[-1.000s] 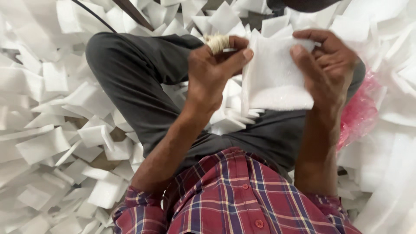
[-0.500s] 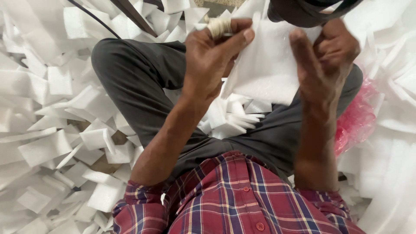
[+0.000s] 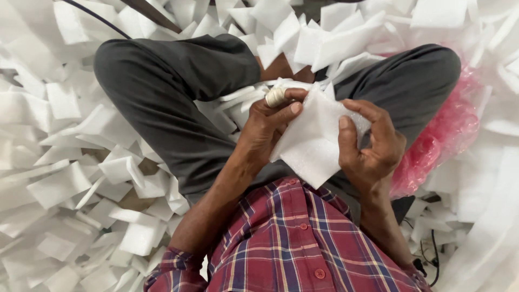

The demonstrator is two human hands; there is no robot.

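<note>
We see a white foam sheet (image 3: 313, 141), square and tilted cornerwise, held upright above the lap.

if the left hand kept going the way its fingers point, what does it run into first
Most likely the white foam sheet that the left hand already pinches; beyond it, the right hand. Depth is hard to judge.

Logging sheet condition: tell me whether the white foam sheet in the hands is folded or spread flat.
Spread, not folded: the white foam sheet shows as one layer, pinched at its edges by the left hand and right hand.
</note>
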